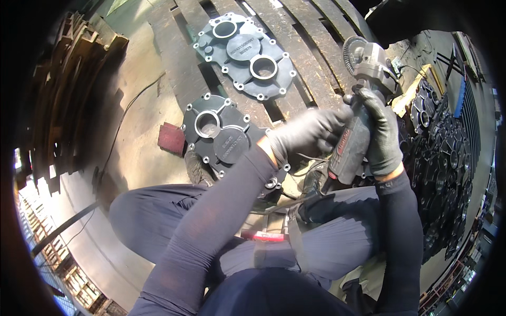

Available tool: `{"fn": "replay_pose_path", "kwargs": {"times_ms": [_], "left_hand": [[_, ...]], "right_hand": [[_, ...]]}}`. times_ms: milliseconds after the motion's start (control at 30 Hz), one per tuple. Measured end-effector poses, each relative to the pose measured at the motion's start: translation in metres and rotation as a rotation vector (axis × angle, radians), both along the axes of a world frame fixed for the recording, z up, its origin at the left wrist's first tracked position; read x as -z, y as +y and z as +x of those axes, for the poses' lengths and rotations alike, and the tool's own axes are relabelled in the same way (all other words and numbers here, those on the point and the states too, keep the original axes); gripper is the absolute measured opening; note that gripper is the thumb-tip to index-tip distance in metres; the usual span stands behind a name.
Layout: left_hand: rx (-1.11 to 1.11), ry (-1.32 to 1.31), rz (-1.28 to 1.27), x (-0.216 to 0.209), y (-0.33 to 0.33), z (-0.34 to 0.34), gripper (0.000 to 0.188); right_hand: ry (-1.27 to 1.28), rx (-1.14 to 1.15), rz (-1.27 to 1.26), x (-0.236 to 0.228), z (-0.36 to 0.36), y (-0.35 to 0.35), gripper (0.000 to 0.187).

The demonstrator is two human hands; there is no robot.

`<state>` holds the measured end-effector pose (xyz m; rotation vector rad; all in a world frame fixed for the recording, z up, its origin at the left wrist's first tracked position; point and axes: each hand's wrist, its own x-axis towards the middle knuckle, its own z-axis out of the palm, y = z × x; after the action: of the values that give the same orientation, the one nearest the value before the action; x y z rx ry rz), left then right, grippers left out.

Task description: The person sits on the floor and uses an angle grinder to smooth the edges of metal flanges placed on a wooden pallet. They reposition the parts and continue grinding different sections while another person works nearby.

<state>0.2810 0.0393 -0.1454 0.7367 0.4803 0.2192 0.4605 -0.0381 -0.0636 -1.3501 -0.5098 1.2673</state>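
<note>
My right gloved hand is wrapped round the body of an angle grinder, which points away from me with a round toothed or bristled disc at its far end. Close against the grinder's left side is my left gloved hand; its fingers curl toward the tool but are smeared by motion, so contact is unclear. A dark grey cast metal cover with bolt holes and a round opening lies before me, partly hidden by my left forearm. Beyond it a lighter grey cover with two openings rests on the slatted wooden pallet.
A dark red block or pad sits left of the nearer cover. Many more dark castings are piled at the right. Stacked wooden pallets stand at the far left. A thin cable crosses the floor. Something red lies between my legs.
</note>
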Motion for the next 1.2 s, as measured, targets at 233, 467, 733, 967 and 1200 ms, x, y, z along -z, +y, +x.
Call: {"fn": "replay_pose_path", "kwargs": {"times_ms": [233, 467, 733, 967, 1200], "left_hand": [[-0.19, 0.062, 0.254, -0.02, -0.09, 0.015, 0.061], [-0.158, 0.459, 0.368, 0.01, -0.122, 0.023, 0.075], [-0.179, 0.429, 0.177, 0.03, -0.122, 0.025, 0.067], [-0.28, 0.433, 0.078, 0.052, -0.126, 0.029, 0.066], [-0.196, 0.461, 0.048, 0.072, -0.122, 0.029, 0.064]], "right_hand": [[-0.097, -0.051, -0.06, 0.012, 0.001, -0.02, 0.042], [-0.166, -0.104, -0.271, 0.047, 0.003, -0.021, 0.032], [-0.27, -0.127, -0.433, 0.086, 0.003, -0.01, 0.033], [-0.288, -0.203, -0.558, 0.104, 0.004, 0.006, 0.035], [-0.456, -0.214, -0.477, 0.11, -0.005, 0.007, 0.037]]}}
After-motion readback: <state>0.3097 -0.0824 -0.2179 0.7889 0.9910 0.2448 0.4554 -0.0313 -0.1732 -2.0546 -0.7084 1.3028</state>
